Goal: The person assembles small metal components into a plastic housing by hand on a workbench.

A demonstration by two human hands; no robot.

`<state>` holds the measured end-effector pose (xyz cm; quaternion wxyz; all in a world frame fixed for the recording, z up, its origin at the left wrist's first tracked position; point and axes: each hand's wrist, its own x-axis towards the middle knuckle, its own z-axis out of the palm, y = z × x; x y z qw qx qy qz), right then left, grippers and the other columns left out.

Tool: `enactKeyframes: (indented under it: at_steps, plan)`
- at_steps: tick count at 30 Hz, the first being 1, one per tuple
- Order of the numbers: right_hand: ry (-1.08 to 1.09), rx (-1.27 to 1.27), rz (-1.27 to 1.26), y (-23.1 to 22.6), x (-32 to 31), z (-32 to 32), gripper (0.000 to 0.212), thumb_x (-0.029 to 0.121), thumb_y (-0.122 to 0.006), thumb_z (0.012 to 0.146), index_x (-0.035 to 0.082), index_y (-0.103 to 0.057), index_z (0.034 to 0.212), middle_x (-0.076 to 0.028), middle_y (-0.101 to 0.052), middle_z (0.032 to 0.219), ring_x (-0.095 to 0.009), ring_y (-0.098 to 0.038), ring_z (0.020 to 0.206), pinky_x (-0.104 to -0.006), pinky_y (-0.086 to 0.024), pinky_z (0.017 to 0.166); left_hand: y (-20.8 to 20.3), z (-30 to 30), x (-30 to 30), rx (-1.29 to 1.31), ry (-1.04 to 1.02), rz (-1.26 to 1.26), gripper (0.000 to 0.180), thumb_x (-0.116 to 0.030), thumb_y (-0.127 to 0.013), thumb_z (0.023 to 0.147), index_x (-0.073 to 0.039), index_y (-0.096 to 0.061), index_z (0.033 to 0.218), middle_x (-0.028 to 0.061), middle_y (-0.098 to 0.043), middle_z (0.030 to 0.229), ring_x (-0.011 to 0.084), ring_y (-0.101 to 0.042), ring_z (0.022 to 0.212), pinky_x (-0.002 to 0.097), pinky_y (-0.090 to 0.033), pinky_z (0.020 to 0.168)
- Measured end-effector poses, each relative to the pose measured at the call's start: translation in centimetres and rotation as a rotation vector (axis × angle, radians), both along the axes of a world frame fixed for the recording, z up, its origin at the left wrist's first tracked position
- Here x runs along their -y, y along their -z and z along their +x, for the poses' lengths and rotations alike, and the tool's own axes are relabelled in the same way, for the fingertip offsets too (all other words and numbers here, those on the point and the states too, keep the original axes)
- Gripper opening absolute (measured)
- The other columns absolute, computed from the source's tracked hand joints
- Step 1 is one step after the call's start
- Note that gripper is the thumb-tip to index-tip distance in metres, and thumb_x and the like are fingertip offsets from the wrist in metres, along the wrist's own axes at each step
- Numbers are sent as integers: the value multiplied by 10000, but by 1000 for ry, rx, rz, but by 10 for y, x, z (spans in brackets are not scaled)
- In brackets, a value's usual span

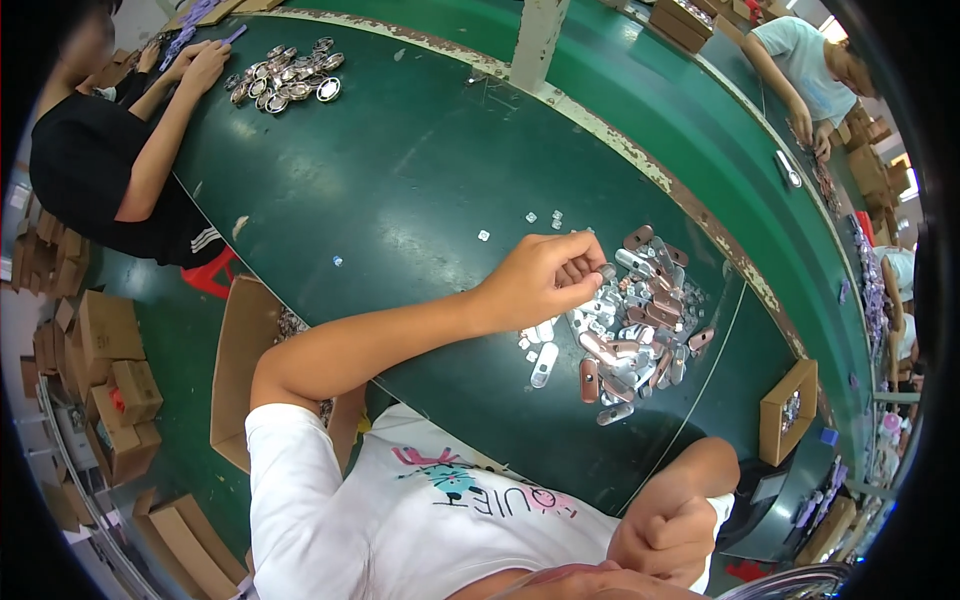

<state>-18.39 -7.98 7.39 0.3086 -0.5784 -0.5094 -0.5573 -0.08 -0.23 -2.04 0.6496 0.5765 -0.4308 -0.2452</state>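
Observation:
Over the upper left edge of a pile of long rounded metal plates (592, 383), some silver and some coppery brown, my left hand (540, 280) is closed. Its thumb and forefinger pinch a small shiny metal piece (606, 271), whose exact kind is too small to make out. Small clear or whitish pieces (600, 318) lie mixed among the plates. My right hand (665, 525) is curled up close to my body, at the table's near edge. Whatever its fingers may hold is hidden.
A heap of shiny oval metal parts (285, 78) lies far left, beside a person in black (95, 180). Several tiny clear pieces (484, 236) dot the green table (400, 200). Cardboard boxes stand at left (235, 370) and right (788, 410). A post (540, 45) rises behind.

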Motion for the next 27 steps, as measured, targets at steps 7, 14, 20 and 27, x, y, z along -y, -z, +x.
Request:
enactKeyframes:
  at_steps: [7, 14, 20, 27]
  plan:
    - [178, -94, -192, 8, 2, 19, 106, 49, -580, 777, 49, -578, 671, 9, -437, 452, -64, -351, 384, -198, -195, 405, -2, -2, 3, 13, 14, 50, 109, -61, -623, 853, 13, -545, 869, 52, -595, 740, 89, -584, 656, 239, -488, 602]
    - [213, -142, -278, -16, 10, -4, 191, 68, -574, 759, 53, -550, 569, 39, -410, 421, -49, -287, 352, -205, -133, 417, -4, -2, -1, -7, 32, 38, 101, -62, -618, 854, 14, -553, 860, 59, -607, 747, 103, -600, 667, 249, -501, 622]
    - [281, 78, -102, -1, 8, 10, 237, 156, -538, 794, 51, -476, 590, 54, -396, 422, -45, -316, 341, -201, -138, 423, -4, -1, -1, 40, 44, 54, 86, -33, -628, 859, 28, -582, 901, 44, -615, 799, 88, -595, 715, 233, -493, 632]
    - [346, -50, -567, -18, 8, 23, 213, 159, -617, 854, 26, -573, 694, 6, -500, 515, -67, -376, 369, -203, -198, 392, -4, -4, 1, -22, 85, 71, 93, -35, -630, 858, 28, -585, 910, 50, -622, 806, 92, -604, 716, 235, -498, 635]
